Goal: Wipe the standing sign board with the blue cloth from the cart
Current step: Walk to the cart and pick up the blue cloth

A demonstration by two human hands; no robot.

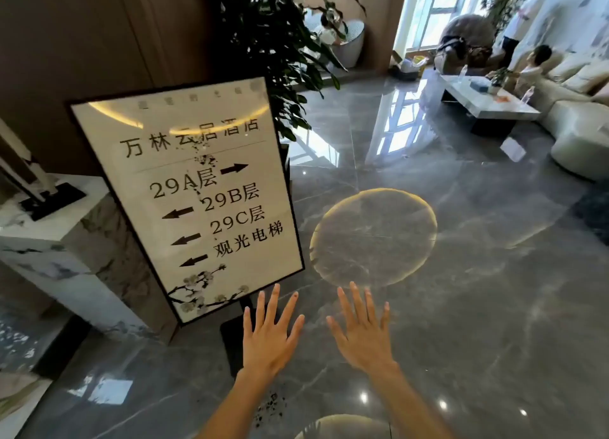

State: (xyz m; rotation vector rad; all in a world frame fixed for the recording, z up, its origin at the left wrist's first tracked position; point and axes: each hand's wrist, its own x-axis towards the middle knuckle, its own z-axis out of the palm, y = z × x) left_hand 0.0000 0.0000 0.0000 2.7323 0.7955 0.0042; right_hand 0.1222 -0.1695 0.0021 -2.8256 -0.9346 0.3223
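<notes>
Glossy grey marble floor (461,307). Sign board (194,195) stands front-left, long axis vertical, face toward me, tilted back. Left hand (268,336) and right hand (362,333) both spread flat, empty.

The floor (461,307) was glossy grey marble with bright reflections — a low table (487,104) and pale sofa (580,132) stood far right, near tall windows (438,10).
</notes>
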